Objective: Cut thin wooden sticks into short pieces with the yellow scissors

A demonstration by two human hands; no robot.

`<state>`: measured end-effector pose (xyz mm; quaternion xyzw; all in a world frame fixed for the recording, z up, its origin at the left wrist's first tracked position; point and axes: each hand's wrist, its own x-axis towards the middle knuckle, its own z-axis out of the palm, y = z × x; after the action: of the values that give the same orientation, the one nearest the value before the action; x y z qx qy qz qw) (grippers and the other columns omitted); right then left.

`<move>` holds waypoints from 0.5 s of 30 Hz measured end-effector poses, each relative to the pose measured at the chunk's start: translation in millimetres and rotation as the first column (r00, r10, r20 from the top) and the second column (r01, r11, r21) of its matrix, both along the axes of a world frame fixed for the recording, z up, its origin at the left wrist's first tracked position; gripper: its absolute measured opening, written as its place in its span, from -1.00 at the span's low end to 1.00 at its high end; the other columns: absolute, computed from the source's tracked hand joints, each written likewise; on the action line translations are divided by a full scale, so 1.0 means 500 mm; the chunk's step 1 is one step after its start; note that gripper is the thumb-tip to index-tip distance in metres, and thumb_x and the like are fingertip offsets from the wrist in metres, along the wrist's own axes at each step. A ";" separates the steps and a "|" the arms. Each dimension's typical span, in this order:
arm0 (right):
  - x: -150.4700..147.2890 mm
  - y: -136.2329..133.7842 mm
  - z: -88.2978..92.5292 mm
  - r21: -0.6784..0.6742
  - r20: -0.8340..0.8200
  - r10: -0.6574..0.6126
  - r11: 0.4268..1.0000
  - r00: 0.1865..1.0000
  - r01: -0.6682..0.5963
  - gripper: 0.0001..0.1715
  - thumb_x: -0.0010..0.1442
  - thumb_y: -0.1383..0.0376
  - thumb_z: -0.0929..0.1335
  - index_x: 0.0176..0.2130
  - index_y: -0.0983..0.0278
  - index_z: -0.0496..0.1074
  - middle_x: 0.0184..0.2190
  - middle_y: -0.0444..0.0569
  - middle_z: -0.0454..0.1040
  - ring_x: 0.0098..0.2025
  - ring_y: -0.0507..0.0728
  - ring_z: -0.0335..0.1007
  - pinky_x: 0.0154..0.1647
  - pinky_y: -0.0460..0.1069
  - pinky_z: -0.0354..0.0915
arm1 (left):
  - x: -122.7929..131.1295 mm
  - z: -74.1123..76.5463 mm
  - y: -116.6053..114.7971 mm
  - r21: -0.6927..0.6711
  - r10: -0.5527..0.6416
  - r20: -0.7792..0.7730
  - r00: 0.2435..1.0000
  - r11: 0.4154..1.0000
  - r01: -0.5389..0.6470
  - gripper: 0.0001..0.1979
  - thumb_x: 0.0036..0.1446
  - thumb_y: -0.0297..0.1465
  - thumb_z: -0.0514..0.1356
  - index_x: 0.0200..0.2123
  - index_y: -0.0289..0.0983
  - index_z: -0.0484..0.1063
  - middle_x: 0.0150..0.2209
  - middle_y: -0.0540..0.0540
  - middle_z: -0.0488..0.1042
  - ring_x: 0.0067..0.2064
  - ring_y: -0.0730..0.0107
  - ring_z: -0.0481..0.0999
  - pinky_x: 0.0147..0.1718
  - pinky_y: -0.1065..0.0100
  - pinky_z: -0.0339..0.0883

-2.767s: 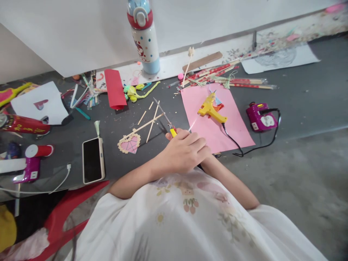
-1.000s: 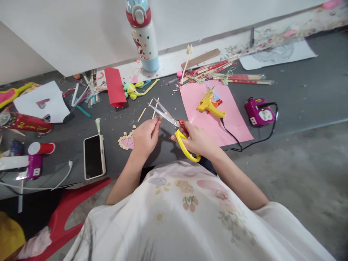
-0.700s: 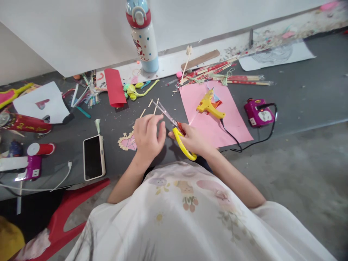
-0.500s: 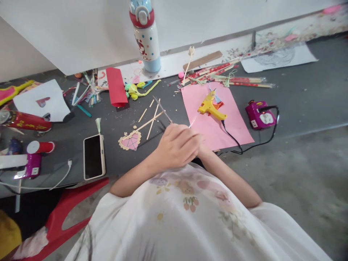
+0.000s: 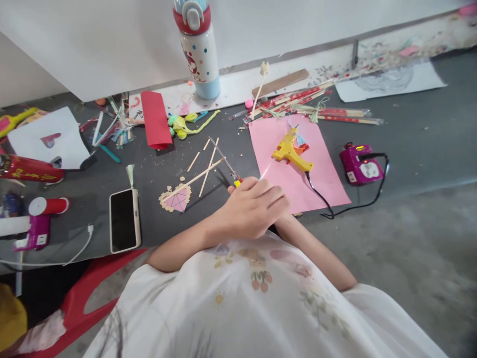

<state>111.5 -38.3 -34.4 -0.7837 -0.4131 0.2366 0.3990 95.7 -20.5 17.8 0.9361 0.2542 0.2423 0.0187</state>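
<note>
Over the table's [image 5: 417,149] near edge, the left hand [image 5: 255,206] is covering the right hand [image 5: 231,189], whose grip is clasping scissors [image 5: 237,183]; whether the left grip is clenching is impossible to tell. Blades are pointing toward the far edge, beside thin sticks [image 5: 209,168].

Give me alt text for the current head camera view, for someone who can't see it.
A person's left hand covers most of the right hand, which holds yellow-handled scissors over a grey table. Thin sticks and a small pink heart with a pale edge lie to the left; to the right, a yellow glue gun rests on pink paper.
</note>
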 end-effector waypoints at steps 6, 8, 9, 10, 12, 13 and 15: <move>0.004 -0.002 -0.014 -0.013 0.215 -0.098 0.995 0.972 0.104 -0.71 0.33 0.22 0.01 -0.12 0.13 0.20 -0.18 0.23 0.21 0.04 0.49 0.24 -0.14 0.61 0.15 | -0.001 0.007 0.005 -0.029 -0.016 -0.039 0.999 0.999 0.015 -0.79 0.22 -0.43 -0.02 -0.19 -0.27 0.39 -0.17 -0.14 0.48 -0.16 0.25 0.31 -0.20 0.21 0.08; 0.008 -0.004 -0.020 0.018 0.210 -0.049 0.999 0.976 0.047 -0.71 0.33 0.22 0.03 -0.09 0.13 0.21 -0.20 0.22 0.22 0.01 0.48 0.25 -0.16 0.60 0.16 | -0.001 0.009 0.007 -0.040 -0.017 -0.042 0.999 0.999 0.015 -0.78 0.22 -0.44 -0.02 -0.18 -0.28 0.39 -0.17 -0.15 0.48 -0.16 0.25 0.32 -0.21 0.20 0.09; 0.009 -0.006 -0.021 0.010 0.194 0.000 1.000 0.981 -0.002 -0.71 0.33 0.21 0.03 -0.09 0.13 0.22 -0.21 0.21 0.22 -0.01 0.48 0.27 -0.18 0.59 0.18 | 0.000 0.009 0.007 -0.045 -0.018 -0.043 0.999 0.999 0.016 -0.78 0.22 -0.44 -0.02 -0.18 -0.28 0.39 -0.17 -0.15 0.48 -0.16 0.25 0.32 -0.21 0.20 0.09; 0.009 -0.006 -0.021 -0.003 0.180 0.042 0.999 0.983 -0.042 -0.71 0.33 0.21 0.04 -0.10 0.13 0.24 -0.23 0.21 0.23 -0.04 0.47 0.28 -0.20 0.57 0.20 | 0.001 0.009 0.007 -0.047 -0.019 -0.045 0.999 0.999 0.016 -0.79 0.22 -0.43 -0.02 -0.18 -0.28 0.39 -0.17 -0.15 0.48 -0.16 0.25 0.32 -0.20 0.21 0.09; 0.011 -0.005 -0.015 -0.026 0.184 0.055 0.998 0.981 -0.051 -0.68 0.33 0.21 0.03 -0.14 0.13 0.27 -0.25 0.19 0.24 -0.08 0.45 0.31 -0.23 0.53 0.24 | 0.002 0.010 0.006 -0.037 -0.006 -0.041 0.999 0.999 0.004 -0.80 0.23 -0.43 -0.02 -0.19 -0.27 0.38 -0.18 -0.14 0.48 -0.17 0.26 0.33 -0.19 0.21 0.10; 0.017 -0.002 -0.010 -0.037 0.198 0.043 0.999 0.979 -0.036 -0.66 0.34 0.22 0.02 -0.15 0.14 0.28 -0.26 0.19 0.25 -0.09 0.43 0.32 -0.23 0.50 0.25 | 0.001 0.012 0.005 -0.026 0.008 -0.034 0.999 1.000 -0.009 -0.79 0.23 -0.44 -0.03 -0.19 -0.27 0.38 -0.18 -0.14 0.49 -0.17 0.26 0.34 -0.19 0.22 0.11; 0.043 0.007 0.002 -0.074 0.208 0.085 0.995 0.974 -0.071 -0.62 0.34 0.25 0.00 -0.19 0.17 0.31 -0.27 0.19 0.29 -0.13 0.38 0.35 -0.23 0.42 0.28 | -0.005 0.016 0.001 0.008 0.049 0.002 0.999 0.999 -0.049 -0.78 0.22 -0.45 -0.04 -0.16 -0.26 0.36 -0.17 -0.14 0.49 -0.16 0.25 0.35 -0.17 0.21 0.15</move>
<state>132.8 -34.9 -33.1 -0.8004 -0.4754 0.1811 0.3171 93.4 -19.8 25.7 0.9294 0.2763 0.2444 0.0092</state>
